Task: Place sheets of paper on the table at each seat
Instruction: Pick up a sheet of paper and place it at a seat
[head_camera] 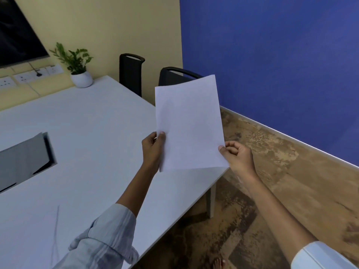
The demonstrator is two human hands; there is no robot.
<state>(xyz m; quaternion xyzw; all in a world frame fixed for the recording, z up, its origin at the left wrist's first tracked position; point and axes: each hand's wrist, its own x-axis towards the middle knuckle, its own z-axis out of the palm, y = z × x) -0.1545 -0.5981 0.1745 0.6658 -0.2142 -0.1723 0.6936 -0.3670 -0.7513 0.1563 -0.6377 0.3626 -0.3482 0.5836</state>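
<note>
Both hands up over the right edge of the table (87, 123), holding white paper (189, 123) between them, off the surface. Can't tell if it's 1 sheet or several stacked.

Left hand (153, 150): closed on the paper's lower-left edge, thumb on the front face, fingers behind. Right hand (238, 158): pinching the lower-right corner, thumb tip on the edge, other fingers curled in loosely.

Paper is tilted, top leaning away, partly over the table's right edge and partly over the floor (291, 181). Its top overlaps the nearer of 2 black chairs (174, 75) pushed in along the right edge; the second chair (131, 72) sits further along, toward the far right corner.

White potted plant (80, 76) stands at the far edge of the table, against the yellow wall. Dark rectangular cable hatch (27, 160) in the tabletop, near the left. Faint pencil-like line on the table's near part. Both sleeves rolled up.
</note>
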